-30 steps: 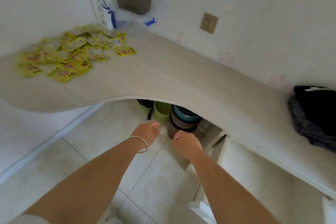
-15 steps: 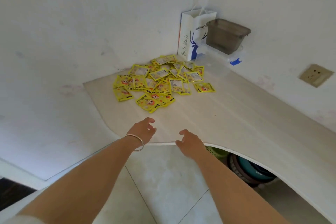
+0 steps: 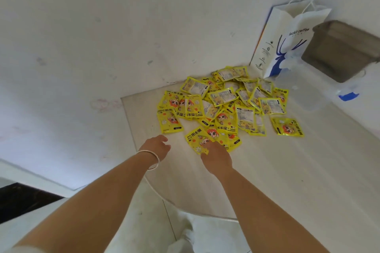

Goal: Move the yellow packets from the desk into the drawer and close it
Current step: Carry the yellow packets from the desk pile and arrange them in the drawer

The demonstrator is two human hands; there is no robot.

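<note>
A heap of several yellow packets (image 3: 226, 104) lies on the pale wooden desk (image 3: 287, 170), in the corner by the walls. My left hand (image 3: 157, 147), with a silver bangle on the wrist, hovers over bare desk just short of the nearest left packet (image 3: 169, 122), fingers loosely curled and holding nothing. My right hand (image 3: 217, 156) reaches to the closest packets at the front of the heap (image 3: 197, 139); its fingertips lie on their near edge, with no grip that I can see. The drawer is out of view.
A white paper bag with a blue deer print (image 3: 287, 43) stands in the corner behind the heap. Beside it sits a brown translucent box (image 3: 341, 51) on a clear plastic container (image 3: 304, 92). The desk's curved front edge (image 3: 195, 212) runs below my arms, tiled floor beneath.
My view swung from the open drawer and floor up to the desk corner. Both hands rose from below the desk edge and reached forward to the front of the packet heap.
</note>
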